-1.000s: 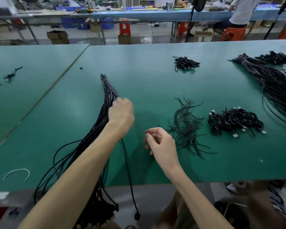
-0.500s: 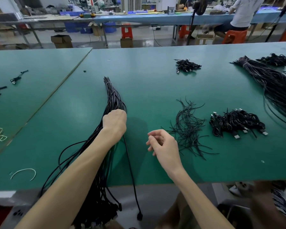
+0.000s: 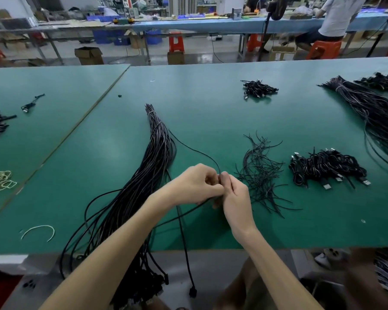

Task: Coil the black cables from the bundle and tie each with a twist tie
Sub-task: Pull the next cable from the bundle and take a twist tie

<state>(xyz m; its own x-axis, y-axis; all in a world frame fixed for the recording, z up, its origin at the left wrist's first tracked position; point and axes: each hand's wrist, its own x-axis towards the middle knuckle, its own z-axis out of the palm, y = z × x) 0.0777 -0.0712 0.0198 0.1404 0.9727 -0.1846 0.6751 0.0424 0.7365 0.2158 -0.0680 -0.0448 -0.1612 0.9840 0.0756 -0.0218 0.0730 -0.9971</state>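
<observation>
A single head-worn camera looks forward and down, close over the green table (image 3: 211,104), across the workshop behind

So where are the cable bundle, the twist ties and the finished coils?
Bundle (image 3: 157,153): head view, middle of the strands on the table.
Twist ties (image 3: 259,175): head view, dense centre of the loose pile.
Coils (image 3: 327,167): head view, middle of the heap.

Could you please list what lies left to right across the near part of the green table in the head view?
Rubber bands, curved white strip, cable bundle, left hand, right hand, loose twist ties, coiled cables.
</observation>
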